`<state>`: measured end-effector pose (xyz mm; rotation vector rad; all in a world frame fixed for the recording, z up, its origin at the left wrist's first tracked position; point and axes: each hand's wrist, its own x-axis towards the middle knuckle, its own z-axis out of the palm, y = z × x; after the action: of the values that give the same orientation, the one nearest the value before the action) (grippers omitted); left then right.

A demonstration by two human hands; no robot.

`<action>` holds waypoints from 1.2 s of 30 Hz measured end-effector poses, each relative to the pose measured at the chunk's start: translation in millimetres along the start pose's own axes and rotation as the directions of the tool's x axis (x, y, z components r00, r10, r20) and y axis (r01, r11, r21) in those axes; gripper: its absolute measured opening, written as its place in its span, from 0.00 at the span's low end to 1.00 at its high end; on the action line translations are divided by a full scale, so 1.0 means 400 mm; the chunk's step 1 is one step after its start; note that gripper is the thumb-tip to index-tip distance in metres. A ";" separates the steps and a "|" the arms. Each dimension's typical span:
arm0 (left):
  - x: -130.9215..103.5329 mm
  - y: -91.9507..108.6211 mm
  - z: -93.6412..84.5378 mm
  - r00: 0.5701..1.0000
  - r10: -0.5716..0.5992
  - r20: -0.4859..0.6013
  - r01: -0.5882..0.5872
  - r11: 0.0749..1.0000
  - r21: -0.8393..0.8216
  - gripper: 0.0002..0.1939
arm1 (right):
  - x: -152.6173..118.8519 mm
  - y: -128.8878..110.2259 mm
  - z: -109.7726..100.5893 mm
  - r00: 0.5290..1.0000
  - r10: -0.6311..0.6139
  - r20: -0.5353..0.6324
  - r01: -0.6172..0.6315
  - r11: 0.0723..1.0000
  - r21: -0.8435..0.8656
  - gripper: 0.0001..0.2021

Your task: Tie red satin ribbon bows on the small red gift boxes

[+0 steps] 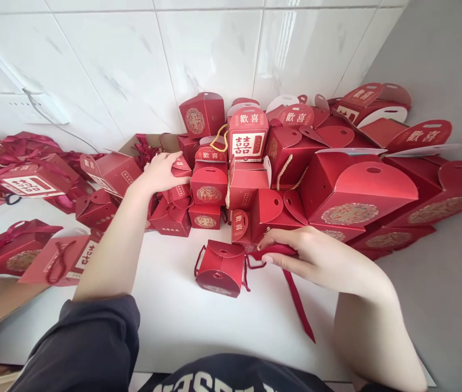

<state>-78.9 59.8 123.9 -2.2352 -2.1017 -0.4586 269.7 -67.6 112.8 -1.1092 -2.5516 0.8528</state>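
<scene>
A glossy wall of white, grey-veined rectangular tiles (214, 49) with thin grey joints stands behind a smooth white tabletop (173, 326). At left, a white rectangular socket panel (45, 111) has a thin grey cable (67, 130) trailing down from it. A plain matte grey wall (447, 81) closes the right side. Pale light reflects in the tiles.

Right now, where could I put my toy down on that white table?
The widest bare patch of table lies between the small red box and the dark shirt. Another is left of that box, up to the left forearm. It's crowded along the tiled wall, where red boxes are piled.
</scene>
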 end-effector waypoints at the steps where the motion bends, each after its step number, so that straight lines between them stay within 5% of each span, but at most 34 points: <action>1: -0.003 0.009 0.011 1.000 0.012 -0.026 -0.012 1.000 -0.010 0.46 | 0.005 0.001 0.003 1.000 -0.005 0.020 0.005 1.000 0.019 0.09; 4: -0.077 0.056 -0.008 0.955 0.133 -0.265 -0.147 0.988 -0.036 0.39 | 0.018 0.002 0.012 1.000 -0.013 0.029 0.011 0.997 0.082 0.08; 6: -0.156 0.097 -0.035 0.910 0.268 -0.315 -0.314 0.944 -0.105 0.25 | 0.024 0.001 0.018 1.000 -0.024 0.007 0.023 0.992 0.125 0.07; 8: -0.234 0.131 -0.046 0.891 0.424 -0.163 -0.453 0.858 -0.244 0.12 | 0.028 -0.002 0.025 0.999 -0.040 -0.015 0.042 0.985 0.170 0.07; 12: -0.333 0.147 0.001 0.766 0.568 0.300 -0.395 0.785 -0.478 0.15 | 0.033 -0.007 0.042 0.999 -0.035 -0.041 0.048 0.935 0.352 0.04; 14: -0.353 0.131 0.035 0.700 0.600 0.389 -0.377 0.772 -0.512 0.16 | 0.036 -0.008 0.051 0.999 -0.015 -0.038 0.031 0.891 0.453 0.04; 17: -0.363 0.095 0.063 0.650 0.659 0.379 -0.390 0.717 -0.578 0.05 | 0.040 -0.012 0.068 1.000 0.006 -0.017 0.005 0.839 0.544 0.07; 20: -0.365 0.066 0.075 0.712 0.643 0.284 -0.390 0.698 -0.601 0.10 | 0.046 -0.013 0.088 0.999 0.035 0.013 -0.036 0.786 0.617 0.06; 23: -0.375 0.055 0.097 0.905 0.425 0.009 -0.340 0.736 -0.585 0.14 | 0.054 -0.010 0.107 0.997 0.078 -0.028 -0.041 0.762 0.646 0.05; 24: -0.381 0.057 0.106 0.937 0.335 -0.096 -0.326 0.743 -0.584 0.13 | 0.056 -0.009 0.111 0.994 0.093 -0.061 -0.035 0.782 0.622 0.05; 26: -0.398 0.069 0.120 0.937 0.247 -0.246 -0.346 0.749 -0.565 0.09 | 0.060 -0.008 0.116 0.987 0.113 -0.116 -0.034 0.845 0.534 0.04; 28: -0.417 0.091 0.128 0.911 0.294 -0.288 -0.406 0.756 -0.513 0.05 | 0.061 -0.007 0.117 0.984 0.112 -0.137 -0.040 0.894 0.445 0.04; 36: -0.448 0.150 0.151 0.927 0.374 -0.026 -0.355 0.853 -0.383 0.10 | 0.073 0.010 0.134 0.991 0.129 -0.023 -0.110 0.913 0.393 0.08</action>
<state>-15.7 -105.1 33.5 -2.8028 -1.6475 -0.8522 229.4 -66.9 66.8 -1.1441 -2.1548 1.2810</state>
